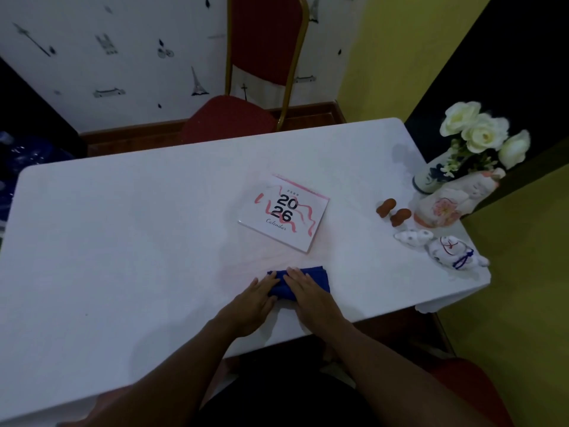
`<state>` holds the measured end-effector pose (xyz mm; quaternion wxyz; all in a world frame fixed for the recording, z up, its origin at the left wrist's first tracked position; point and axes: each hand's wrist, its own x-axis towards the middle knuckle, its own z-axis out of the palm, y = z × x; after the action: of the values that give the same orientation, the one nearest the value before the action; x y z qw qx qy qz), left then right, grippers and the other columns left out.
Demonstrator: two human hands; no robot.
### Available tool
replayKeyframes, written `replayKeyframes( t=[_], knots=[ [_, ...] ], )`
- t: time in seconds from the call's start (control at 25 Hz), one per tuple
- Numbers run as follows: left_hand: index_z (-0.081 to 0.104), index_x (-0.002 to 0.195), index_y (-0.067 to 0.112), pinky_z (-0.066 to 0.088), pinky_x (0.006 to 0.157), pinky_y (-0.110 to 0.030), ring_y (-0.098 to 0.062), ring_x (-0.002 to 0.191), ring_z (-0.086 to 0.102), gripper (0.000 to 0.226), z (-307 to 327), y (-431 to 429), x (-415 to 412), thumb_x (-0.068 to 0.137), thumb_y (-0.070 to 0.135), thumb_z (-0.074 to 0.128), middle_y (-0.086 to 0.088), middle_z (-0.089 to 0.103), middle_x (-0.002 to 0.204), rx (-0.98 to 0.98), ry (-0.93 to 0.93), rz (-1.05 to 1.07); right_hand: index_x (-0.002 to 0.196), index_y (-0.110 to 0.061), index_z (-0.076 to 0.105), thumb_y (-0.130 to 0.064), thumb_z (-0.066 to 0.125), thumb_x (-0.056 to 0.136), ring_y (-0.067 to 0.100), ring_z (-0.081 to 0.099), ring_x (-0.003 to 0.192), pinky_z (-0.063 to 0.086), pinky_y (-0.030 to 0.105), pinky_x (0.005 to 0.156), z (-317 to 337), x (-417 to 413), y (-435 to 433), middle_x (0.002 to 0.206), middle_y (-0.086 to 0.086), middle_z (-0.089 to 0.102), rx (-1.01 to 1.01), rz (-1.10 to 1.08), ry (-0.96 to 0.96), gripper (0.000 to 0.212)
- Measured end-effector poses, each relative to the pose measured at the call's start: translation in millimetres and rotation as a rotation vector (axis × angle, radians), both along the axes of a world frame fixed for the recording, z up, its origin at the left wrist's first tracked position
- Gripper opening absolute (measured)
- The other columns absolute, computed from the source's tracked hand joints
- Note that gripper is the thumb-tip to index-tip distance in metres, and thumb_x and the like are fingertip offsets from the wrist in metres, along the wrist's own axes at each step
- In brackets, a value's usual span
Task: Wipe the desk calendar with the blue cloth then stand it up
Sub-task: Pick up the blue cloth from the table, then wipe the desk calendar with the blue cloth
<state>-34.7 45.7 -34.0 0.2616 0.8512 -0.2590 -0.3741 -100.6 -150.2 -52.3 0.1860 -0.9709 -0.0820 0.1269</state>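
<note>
Blue cloth (311, 280): folded, lying on the white bench (123, 241) near its front edge.
Left hand (254, 303): flat, fingers extended, resting on the cloth's left end.
Right hand (311, 298): flat on top of the cloth, beside the left; neither seems to clamp it.
Desk calendar (284, 212): lying flat, cover up, beyond the cloth, apart from it.
Figurines (443, 248): at the right edge.

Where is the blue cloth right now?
In the head view the cloth lies folded on the white table near its front edge, under both hands, left hand and right hand, just in front of the flat calendar.
</note>
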Motion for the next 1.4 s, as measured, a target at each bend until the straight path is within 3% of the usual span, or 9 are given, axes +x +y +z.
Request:
replayKeyframes(
  t=[0.12,0.2,0.36,0.64,0.76,0.88,1.04,1.2,1.4],
  knots=[
    [0.017,0.166,0.018,0.001,0.132,-0.027,-0.009,0.162,0.01,0.059,4.9,10.8,12.4,0.111,0.039,0.027,0.0,0.014,0.176,-0.036,-0.075,-0.009,0.159,-0.012,0.027,0.0,0.049,0.098,0.02,0.02,0.155,0.019,0.031,0.123,5.2,3.6,-3.7,0.167,0.006,0.023,0.02,-0.014,0.026,0.065],
    [0.015,0.166,0.018,0.002,0.132,-0.029,-0.008,0.162,0.006,0.06,8.2,15.8,29.5,0.111,0.041,0.021,0.0,0.012,0.176,-0.012,-0.15,0.019,0.157,-0.014,0.032,0.001,0.053,0.096,0.023,0.034,0.149,0.038,0.037,0.116,15.0,9.6,-8.3,0.164,0.007,0.032,0.064,-0.033,0.041,0.067],
    [0.01,0.166,0.016,-0.001,0.129,-0.03,-0.013,0.163,0.002,0.06,10.5,16.9,70.9,0.112,0.04,0.02,-0.002,0.006,0.176,0.096,-0.292,0.058,0.149,-0.01,0.045,-0.003,0.06,0.094,0.033,0.062,0.123,0.05,0.042,0.106,40.5,40.1,-20.4,0.143,0.015,0.059,0.156,-0.073,-0.003,0.058],
    [-0.002,0.166,0.01,0.001,0.133,-0.043,-0.025,0.163,-0.008,0.064,-3.0,7.7,119.3,0.111,0.037,0.018,-0.011,-0.009,0.175,0.271,-0.38,0.023,0.142,-0.003,0.051,0.012,0.052,0.092,0.038,0.063,0.117,0.051,0.045,0.1,81.5,153.2,-39.8,0.132,0.022,0.064,0.324,-0.23,-0.149,0.053],
    [-0.008,0.165,0.01,0.001,0.133,-0.043,-0.027,0.162,-0.012,0.066,-17.7,0.3,128.1,0.111,0.037,0.019,-0.012,-0.016,0.174,0.263,-0.363,0.075,0.146,-0.007,0.047,0.001,0.051,0.102,0.037,0.066,0.114,0.052,0.035,0.098,82.0,204.6,-36.7,0.131,0.021,0.065,0.319,-0.296,-0.178,0.046],
    [-0.009,0.165,0.012,0.002,0.133,-0.044,-0.027,0.162,-0.012,0.068,-33.2,-4.3,132.3,0.11,0.042,0.017,-0.01,-0.017,0.174,0.244,-0.374,0.125,0.146,-0.006,0.044,-0.008,0.051,0.104,0.038,0.066,0.11,0.057,0.046,0.094,67.1,245.9,-26.0,0.129,0.02,0.065,0.232,-0.358,-0.126,0.043],
    [-0.005,0.166,0.013,0.005,0.133,-0.045,-0.023,0.162,-0.008,0.071,-53.2,-1.7,125.7,0.106,0.05,0.01,-0.006,-0.011,0.175,0.248,-0.429,0.154,0.123,0.0,0.058,-0.015,0.055,0.097,0.036,0.061,0.111,0.054,0.041,0.09,37.0,261.3,-7.8,0.122,0.021,0.062,-0.013,-0.238,0.073,0.03],
    [-0.002,0.166,0.016,0.003,0.132,-0.043,-0.02,0.163,-0.006,0.072,-69.4,-4.7,120.1,0.107,0.054,0.012,-0.002,-0.007,0.175,0.26,-0.489,0.205,0.151,0.004,0.034,-0.028,0.053,0.102,0.037,0.02,0.153,0.022,0.044,0.125,10.4,260.0,0.8,0.163,0.023,0.027,-0.087,-0.063,0.014,0.062],
    [0.004,0.167,0.015,0.009,0.133,-0.043,-0.018,0.164,0.0,0.072,-86.6,-5.9,116.4,0.108,0.053,0.019,-0.004,0.002,0.177,0.304,-0.57,0.235,0.159,-0.004,0.018,-0.023,0.04,0.108,0.031,0.011,0.156,0.011,0.043,0.127,-14.1,265.6,5.3,0.169,0.014,0.013,-0.144,0.123,-0.003,0.059]
  ],
)
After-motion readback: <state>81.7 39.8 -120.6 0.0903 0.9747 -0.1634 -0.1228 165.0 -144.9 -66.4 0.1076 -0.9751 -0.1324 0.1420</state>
